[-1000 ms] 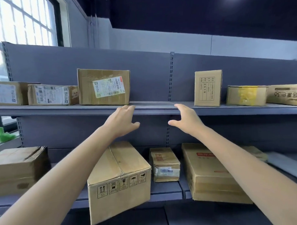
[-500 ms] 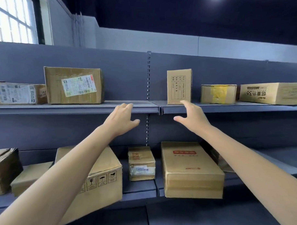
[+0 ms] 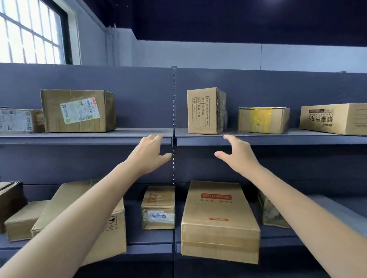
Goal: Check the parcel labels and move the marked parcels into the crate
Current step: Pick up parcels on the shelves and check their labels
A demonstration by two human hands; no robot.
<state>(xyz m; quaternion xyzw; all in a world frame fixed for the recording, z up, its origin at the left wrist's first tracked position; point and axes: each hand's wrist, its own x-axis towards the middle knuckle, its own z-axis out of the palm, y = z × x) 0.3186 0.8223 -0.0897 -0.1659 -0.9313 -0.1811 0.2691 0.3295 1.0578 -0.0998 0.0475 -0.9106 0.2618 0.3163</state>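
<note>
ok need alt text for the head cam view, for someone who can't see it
A person's open left hand and right hand reach toward the front edge of the grey upper shelf, holding nothing. Cardboard parcels stand on it, among them a tall upright box above the right hand; more lie on the lower shelf.

Evenly lit, fairly bright; daylight pouring in from the barred window at upper left, blown out to white. Faint ceiling glare at upper right. Dark above the wall. Soft shadows under the shelves. Wide-angle bending at the edges; slightly soft throughout.
</note>
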